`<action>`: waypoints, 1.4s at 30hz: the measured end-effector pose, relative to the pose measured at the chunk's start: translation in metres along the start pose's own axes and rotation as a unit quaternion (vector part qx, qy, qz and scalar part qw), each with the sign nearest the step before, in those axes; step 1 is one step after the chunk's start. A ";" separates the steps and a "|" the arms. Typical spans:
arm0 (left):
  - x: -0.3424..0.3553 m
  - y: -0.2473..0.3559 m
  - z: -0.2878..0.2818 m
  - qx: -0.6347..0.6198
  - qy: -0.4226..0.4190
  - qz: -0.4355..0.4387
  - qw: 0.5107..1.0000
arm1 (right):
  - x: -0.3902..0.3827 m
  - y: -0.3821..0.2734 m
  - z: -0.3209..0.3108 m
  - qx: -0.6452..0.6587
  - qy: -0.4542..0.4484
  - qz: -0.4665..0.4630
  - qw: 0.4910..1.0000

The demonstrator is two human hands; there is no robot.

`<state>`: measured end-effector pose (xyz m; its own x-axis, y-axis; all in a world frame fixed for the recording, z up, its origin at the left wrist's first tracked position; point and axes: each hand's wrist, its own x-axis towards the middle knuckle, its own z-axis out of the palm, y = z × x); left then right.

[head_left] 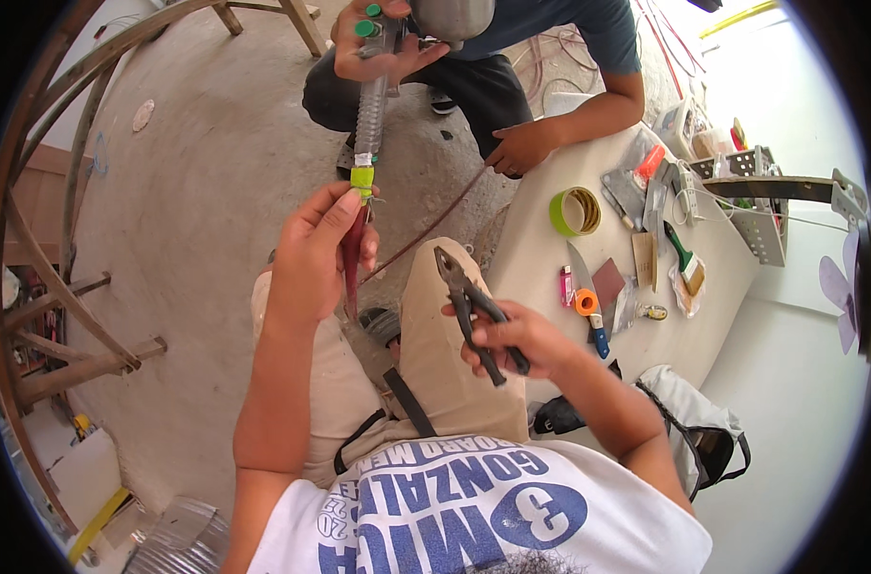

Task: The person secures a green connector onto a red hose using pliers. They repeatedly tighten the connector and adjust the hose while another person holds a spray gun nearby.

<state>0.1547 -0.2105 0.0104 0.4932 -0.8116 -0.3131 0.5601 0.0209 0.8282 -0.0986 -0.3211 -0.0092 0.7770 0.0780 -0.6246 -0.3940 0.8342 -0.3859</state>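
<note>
My left hand (316, 239) is closed around a dark red hose (352, 273), just below a bright yellow-green tape band (362, 179). Thin wire ends stick out beside the band. Above it the hose end meets the ridged grey handle of a spray gun (369, 120) with green knobs and a metal cup, held by the hand of a person (359, 57) opposite me. In my right hand (521, 340) are dark pliers (472, 311), gripped by their handles with the jaws pointing up and away, apart from the hose.
On the pale bench to the right lie a green tape roll (575, 211), a blue-handled knife (588, 297), a pink lighter (566, 285) and a green paintbrush (684, 260). A fan (842, 287) stands far right. Curved wooden framing (72, 287) rises at left.
</note>
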 end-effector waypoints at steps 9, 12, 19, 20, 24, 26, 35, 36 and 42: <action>0.010 0.005 -0.018 -0.018 -0.052 0.020 0.998 | -0.013 -0.065 0.017 -0.638 0.271 -0.320 0.647; 0.007 0.008 -0.017 -0.019 -0.029 0.012 0.999 | 0.006 -0.087 0.015 -0.760 0.278 -0.421 0.409; -0.001 0.021 -0.005 -0.024 0.047 0.029 0.998 | 0.025 -0.120 0.043 -0.835 0.230 -0.488 0.106; 0.001 0.020 -0.009 -0.024 0.042 0.030 0.998 | 0.026 -0.121 0.047 -0.835 0.228 -0.491 0.095; 0.004 0.024 -0.016 -0.024 0.043 0.025 0.998 | 0.032 -0.120 0.052 -0.827 0.230 -0.510 0.053; 0.004 0.028 -0.014 -0.022 0.045 0.023 0.998 | 0.036 -0.121 0.054 -0.822 0.238 -0.516 0.035; 0.000 0.040 -0.012 -0.020 0.018 0.026 0.999 | 0.045 -0.133 0.058 -0.814 0.221 -0.536 -0.012; 0.000 0.038 -0.014 -0.025 0.023 0.021 0.999 | 0.046 -0.131 0.058 -0.814 0.224 -0.536 -0.011; -0.002 0.038 -0.014 -0.038 0.030 0.033 0.998 | 0.042 -0.125 0.056 -0.818 0.225 -0.529 0.003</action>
<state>0.1837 -0.2001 0.0359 0.5678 -0.7711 -0.2883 0.5735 0.1193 0.8105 0.0112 -0.3910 0.0508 0.8343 0.1881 0.5182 -0.0492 -0.9108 0.4099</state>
